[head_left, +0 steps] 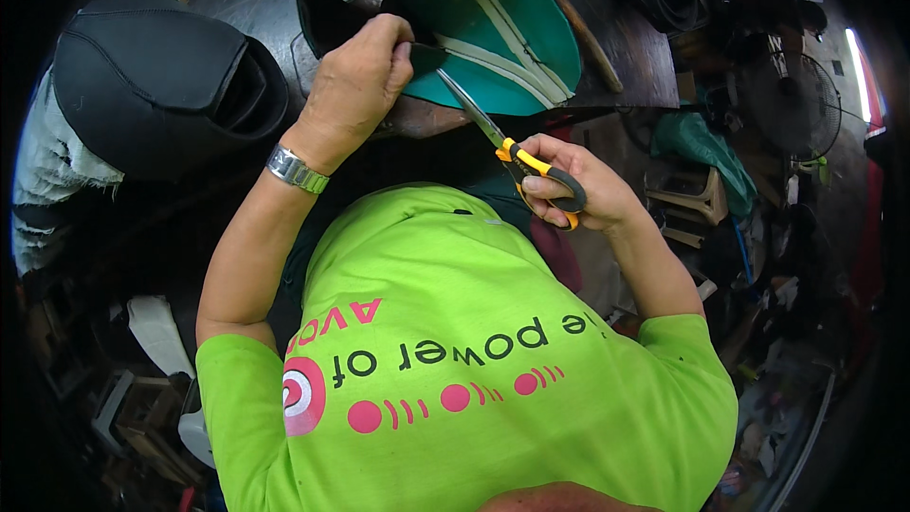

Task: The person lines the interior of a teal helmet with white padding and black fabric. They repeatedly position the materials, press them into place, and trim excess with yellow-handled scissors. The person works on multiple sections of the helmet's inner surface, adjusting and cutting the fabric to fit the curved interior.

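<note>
In the head view, my left hand (355,81) is pinching, thumb and bent forefinger pressed together, the dark edge of a curved green piece with a smooth face and black parts (545,24). This piece is lying on the dark, worn wooden table (649,62), up ahead of me, with two long pale strips (502,66) running across it and meeting near its lower right corner.

My right hand (588,180) is gripping, fingers clamped around the handles, a pair of steel scissors with yellow-and-black handles (521,156). Their blades are lying close together and pointing up and left, the tips overlapping the green piece's lower edge in this view; whether they are touching it, I cannot tell.

To my left, a large rounded black shell with stitched seams (142,81) is sitting beside my forearm. A slim brown wooden stick (588,38) is lying right of the green piece.
</note>
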A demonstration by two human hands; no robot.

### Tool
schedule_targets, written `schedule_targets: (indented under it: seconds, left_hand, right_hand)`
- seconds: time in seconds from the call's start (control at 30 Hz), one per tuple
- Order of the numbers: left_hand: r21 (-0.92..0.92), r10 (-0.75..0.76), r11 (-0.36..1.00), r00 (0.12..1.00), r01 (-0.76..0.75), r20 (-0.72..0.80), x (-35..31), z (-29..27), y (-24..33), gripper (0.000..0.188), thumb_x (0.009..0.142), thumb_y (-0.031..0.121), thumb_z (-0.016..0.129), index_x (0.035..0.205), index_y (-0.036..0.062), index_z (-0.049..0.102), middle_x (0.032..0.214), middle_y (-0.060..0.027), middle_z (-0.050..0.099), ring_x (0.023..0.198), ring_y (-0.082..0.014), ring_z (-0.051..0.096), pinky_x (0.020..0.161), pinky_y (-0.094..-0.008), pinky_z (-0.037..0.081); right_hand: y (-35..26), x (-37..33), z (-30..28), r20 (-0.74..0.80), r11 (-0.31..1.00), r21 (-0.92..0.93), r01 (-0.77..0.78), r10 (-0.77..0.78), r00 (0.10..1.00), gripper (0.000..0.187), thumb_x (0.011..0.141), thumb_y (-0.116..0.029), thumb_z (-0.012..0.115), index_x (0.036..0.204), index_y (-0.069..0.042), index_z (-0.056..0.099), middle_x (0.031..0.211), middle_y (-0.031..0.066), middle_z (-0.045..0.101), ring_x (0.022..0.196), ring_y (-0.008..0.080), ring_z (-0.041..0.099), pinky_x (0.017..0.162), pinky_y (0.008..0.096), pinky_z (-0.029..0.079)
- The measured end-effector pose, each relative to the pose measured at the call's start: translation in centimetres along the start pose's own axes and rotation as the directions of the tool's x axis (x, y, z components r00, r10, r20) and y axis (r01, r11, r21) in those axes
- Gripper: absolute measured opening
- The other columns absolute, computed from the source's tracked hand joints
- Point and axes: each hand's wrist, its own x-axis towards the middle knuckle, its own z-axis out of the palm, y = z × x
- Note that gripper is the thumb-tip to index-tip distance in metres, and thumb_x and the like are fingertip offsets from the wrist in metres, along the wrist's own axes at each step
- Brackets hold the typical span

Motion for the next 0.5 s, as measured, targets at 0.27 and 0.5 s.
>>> schedule_targets:
  seconds: [0.27, 0.5]
  left_hand:
    - [0.158, 0.18, 0.97, 0.983, -0.184, 0.04, 0.4, -0.2, 0.0, 0.044, 0.085, 0.019, 0.081, 0.121, 0.0021, 0.065, 0.127, -0.017, 0.064, 0.115, -0.0339, 0.062, 0.099, -0.0419, 0.052]
    - [0.228, 0.219, 0.947, 0.974, -0.225, 0.054, 0.6, -0.1, -0.6, 0.034, 0.088, 0.014, 0.076, 0.12, 0.0064, 0.069, 0.122, -0.0142, 0.07, 0.112, -0.0305, 0.067, 0.097, -0.0396, 0.056]
  right_hand:
    - [-1.9, 0.6, -0.6, 0.07, 0.994, 0.091, 0.058, -0.064, 0.995, 0.034, 0.092, -0.014, 0.077, 0.117, -0.001, 0.057, 0.07, 0.0072, 0.063, 0.044, 0.0078, 0.054, 0.042, 0.0201, 0.042]
    - [-1.8, 1.0, -1.6, 0.098, 0.992, 0.103, 0.066, -0.076, 0.992, 0.037, 0.092, -0.015, 0.078, 0.12, -0.002, 0.056, 0.072, 0.0082, 0.064, 0.046, 0.0091, 0.057, 0.044, 0.0209, 0.043]
